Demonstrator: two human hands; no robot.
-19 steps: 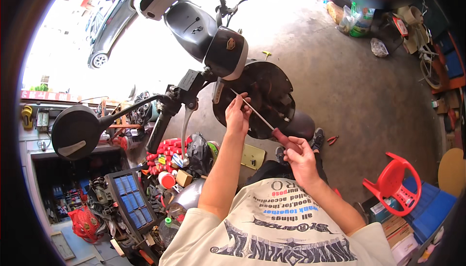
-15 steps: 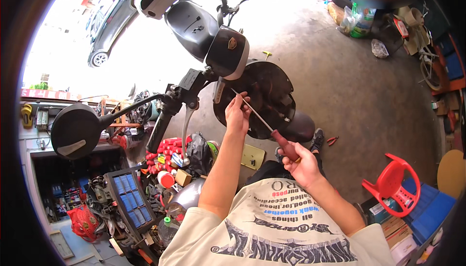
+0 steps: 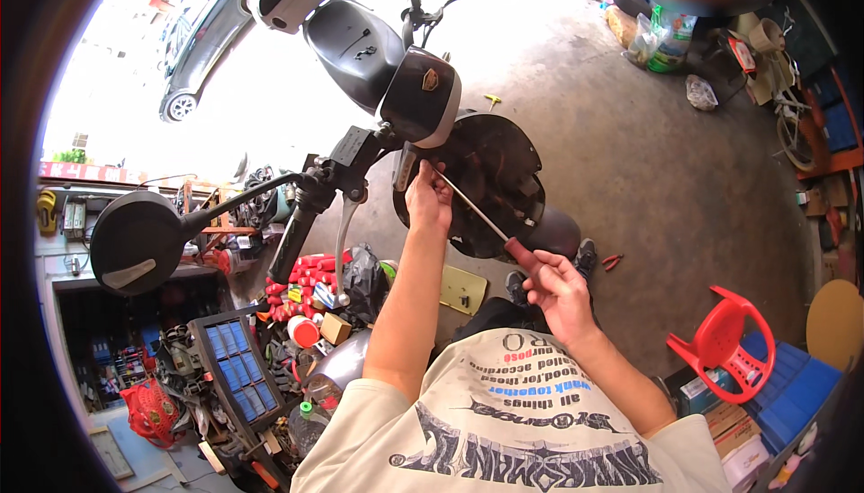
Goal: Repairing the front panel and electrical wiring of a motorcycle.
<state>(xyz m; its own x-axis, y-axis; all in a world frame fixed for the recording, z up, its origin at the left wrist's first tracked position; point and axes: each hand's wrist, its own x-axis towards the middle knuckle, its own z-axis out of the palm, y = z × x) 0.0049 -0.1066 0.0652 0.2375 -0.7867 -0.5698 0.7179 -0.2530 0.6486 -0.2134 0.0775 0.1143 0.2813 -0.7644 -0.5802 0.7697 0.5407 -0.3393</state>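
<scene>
One grip, the right hand [image 3: 560,291], was wrapped around a long steel screwdriver with a dark-red handle [image 3: 519,252]. Its shaft slanted forward and left toward the round black front of a scooter [image 3: 497,156]. Nearer the tip, the left hand [image 3: 427,198] was raised, forearm outstretched; whether it pinched anything, I couldn't tell.

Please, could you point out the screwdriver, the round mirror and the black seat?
Screwdriver [image 3: 520,252], head view: its red handle.
Round mirror [image 3: 135,241], head view: its dark disc.
Black seat [image 3: 349,66], head view: its top.
</scene>
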